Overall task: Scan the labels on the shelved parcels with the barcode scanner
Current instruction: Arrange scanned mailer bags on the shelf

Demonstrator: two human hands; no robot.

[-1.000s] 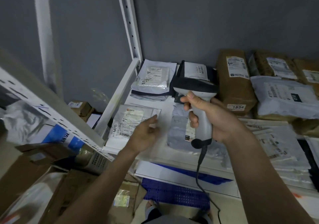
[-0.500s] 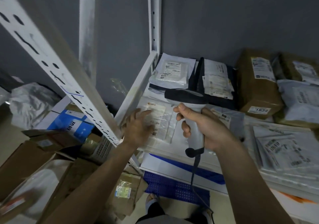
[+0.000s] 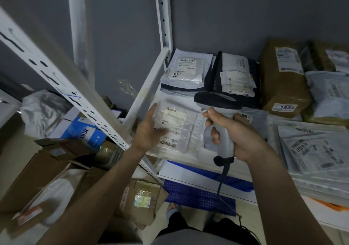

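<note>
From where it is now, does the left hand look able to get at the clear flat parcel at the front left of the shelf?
Probably yes. The left hand is open right at the clear flat parcel, over its left edge, and nothing lies between them. The right hand grips the scanner further right, out of its way.

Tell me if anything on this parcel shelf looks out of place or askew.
One thing: the black plastic mailer bag at the back of the white metal shelf stands on edge, leaning against the brown cardboard box marked 1834, while the neighbouring mailers lie flat. Nothing looks spilled or torn.
</note>
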